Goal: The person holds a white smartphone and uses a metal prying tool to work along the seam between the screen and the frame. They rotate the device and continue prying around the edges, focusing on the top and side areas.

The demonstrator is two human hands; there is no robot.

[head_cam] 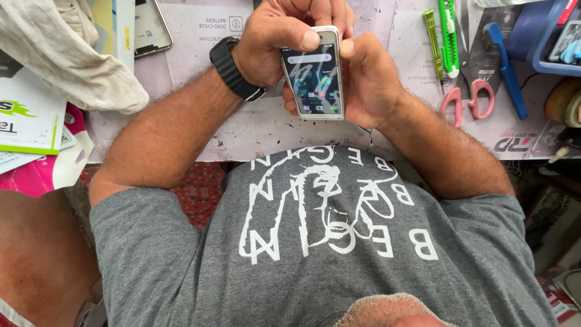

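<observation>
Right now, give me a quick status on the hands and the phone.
Left hand and right hand both grip the white smartphone, screen lit. Left thumb on its top edge. Scissors and green cutter lie apart on the mat.

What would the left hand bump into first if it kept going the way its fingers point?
The left hand points across the phone toward the right hand. It already grips the phone, so going on it would probably meet the right hand's fingers first; depth is unclear.
</observation>
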